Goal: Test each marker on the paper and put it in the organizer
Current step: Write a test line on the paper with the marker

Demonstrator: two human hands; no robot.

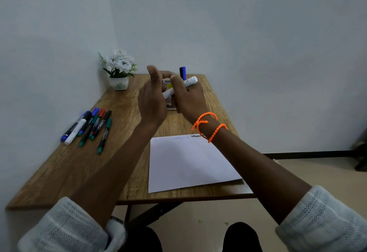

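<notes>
The right hand (186, 100) is curled around a white-barrelled marker (190, 82), raised above the table (127, 164), with the barrel slanting up and away to the right of the knuckles. The left hand (153, 100) is raised just beside it, thumb up and fingers bent toward the marker's lower end; whether those fingers pinch the cap or only touch the barrel is hidden, so I cannot tell its grasp.

The marker looks light, stiff and smooth, a plastic tube that would likely slip if held at the very tip; a grip around the middle of the barrel, as the right hand has it, should give the most control. If the cap is coming off or going on, it probably needs a firm pull or push along the barrel's axis.

Behind the hands stands the organizer (171, 102), mostly hidden by them, with a blue-and-black marker (183, 73) upright above it. Below the right wrist lies the paper (188, 164), with two short scribbles (187, 137) at its far edge. To the left of the left hand, well apart, lies a loose row of markers (89, 128) on the table, apparently awaiting their turn. A pot of white flowers (119, 69) sits in the far corner beyond the left hand.
</notes>
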